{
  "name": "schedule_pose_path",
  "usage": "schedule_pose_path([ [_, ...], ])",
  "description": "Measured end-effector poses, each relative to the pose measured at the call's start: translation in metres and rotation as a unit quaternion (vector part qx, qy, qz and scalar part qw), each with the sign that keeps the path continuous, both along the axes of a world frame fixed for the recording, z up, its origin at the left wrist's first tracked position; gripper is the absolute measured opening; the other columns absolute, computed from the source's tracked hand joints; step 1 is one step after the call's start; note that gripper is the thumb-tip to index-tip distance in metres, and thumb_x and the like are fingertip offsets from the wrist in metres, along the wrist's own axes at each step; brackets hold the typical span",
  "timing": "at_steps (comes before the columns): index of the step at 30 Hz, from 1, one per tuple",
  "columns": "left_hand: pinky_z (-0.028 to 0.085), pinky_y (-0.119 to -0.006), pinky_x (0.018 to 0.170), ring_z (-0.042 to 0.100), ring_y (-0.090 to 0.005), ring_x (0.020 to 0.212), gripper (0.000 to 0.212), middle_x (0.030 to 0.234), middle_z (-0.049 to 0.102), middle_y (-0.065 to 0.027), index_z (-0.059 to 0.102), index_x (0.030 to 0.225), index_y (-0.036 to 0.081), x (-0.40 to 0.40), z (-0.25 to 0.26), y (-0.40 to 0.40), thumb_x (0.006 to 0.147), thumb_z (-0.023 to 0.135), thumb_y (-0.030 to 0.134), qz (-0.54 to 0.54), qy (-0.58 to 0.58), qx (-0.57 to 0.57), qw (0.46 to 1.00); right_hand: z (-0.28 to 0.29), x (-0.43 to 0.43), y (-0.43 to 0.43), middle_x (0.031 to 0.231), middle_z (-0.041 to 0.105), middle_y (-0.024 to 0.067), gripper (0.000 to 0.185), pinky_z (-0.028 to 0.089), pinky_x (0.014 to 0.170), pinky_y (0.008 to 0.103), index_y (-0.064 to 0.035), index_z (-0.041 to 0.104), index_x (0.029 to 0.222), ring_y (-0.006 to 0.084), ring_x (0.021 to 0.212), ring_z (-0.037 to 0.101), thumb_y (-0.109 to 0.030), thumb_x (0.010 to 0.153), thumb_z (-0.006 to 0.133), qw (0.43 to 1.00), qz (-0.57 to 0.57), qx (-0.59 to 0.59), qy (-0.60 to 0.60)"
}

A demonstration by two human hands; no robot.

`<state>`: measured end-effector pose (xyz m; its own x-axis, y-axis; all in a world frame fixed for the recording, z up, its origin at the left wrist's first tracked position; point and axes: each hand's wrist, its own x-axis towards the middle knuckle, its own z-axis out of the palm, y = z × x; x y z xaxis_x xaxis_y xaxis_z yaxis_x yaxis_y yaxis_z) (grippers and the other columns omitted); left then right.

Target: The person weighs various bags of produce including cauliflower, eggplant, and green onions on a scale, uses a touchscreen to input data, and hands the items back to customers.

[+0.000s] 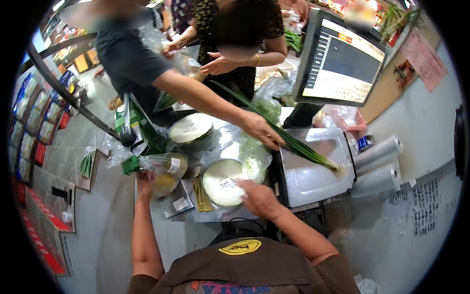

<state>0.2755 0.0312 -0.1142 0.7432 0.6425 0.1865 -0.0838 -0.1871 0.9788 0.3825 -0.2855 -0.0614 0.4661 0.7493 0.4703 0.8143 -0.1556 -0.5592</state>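
Observation:
My left hand (145,182) is closed at the edge of a clear plastic bag (165,172) holding yellowish produce and bearing a label, just below a green bag-neck sealer (130,165). My right hand (260,198) reaches over a large pale cut melon or gourd (214,189), its blurred fingertips at the white label (227,183) on the cut face. Whether they grip the label cannot be told. Another cut piece (191,128) lies farther back in plastic. A person's hand (262,129) from across the counter holds a bunch of green onions (304,149) over the scale's tray (315,183).
A monitor (341,58) stands behind the scale (290,194). Rolls of plastic bags (378,176) lie to its right. Bagged leafy greens (255,154) sit mid-counter. A green box-like bag (143,125) and a dark metal pole (77,103) are at the left. People stand across the counter.

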Motion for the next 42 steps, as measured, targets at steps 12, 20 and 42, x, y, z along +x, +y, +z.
schedule_pose_path([
  [12, 0.031, -0.028, 0.076, 0.038, -0.0184, 0.091, 0.031, 0.098, 0.042, -0.01, 0.037, 0.101, 0.001, 0.076, 0.004, -0.04, 0.071, 0.044, 0.006, 0.068, 0.09, 0.089, 0.99, -0.016, -0.01, -0.137, 0.078, 0.049, 0.0115, 0.037, 0.041, 0.059, 0.0311, -0.0042, 0.042, 0.099, 0.026, 0.067, 0.049, 0.002, 0.062, 0.049, 0.967, -0.251, -0.044, -0.004],
  [20, 0.028, -0.03, 0.081, 0.034, -0.021, 0.098, 0.035, 0.104, 0.038, -0.0121, 0.034, 0.104, -0.001, 0.095, 0.0, -0.07, 0.07, 0.042, 0.004, 0.181, 0.142, 0.087, 0.969, -0.034, -0.014, -0.295, 0.092, 0.044, 0.0102, 0.035, 0.036, 0.07, 0.0313, -0.0024, 0.043, 0.096, 0.021, 0.081, 0.044, 0.0, 0.063, 0.053, 0.776, -0.622, 0.105, 0.028],
  [42, 0.018, -0.05, 0.086, 0.028, -0.0229, 0.108, 0.07, 0.106, 0.041, -0.0062, 0.031, 0.111, 0.015, 0.217, 0.127, -0.557, 0.052, 0.065, 0.031, -0.424, -0.062, 0.674, 0.601, -0.081, 0.029, -0.37, 0.059, 0.046, 0.0109, 0.003, 0.038, 0.054, 0.0318, -0.0038, 0.05, 0.064, 0.0239, 0.064, 0.046, -0.003, 0.061, 0.048, 0.845, -0.499, -0.189, -0.042],
])
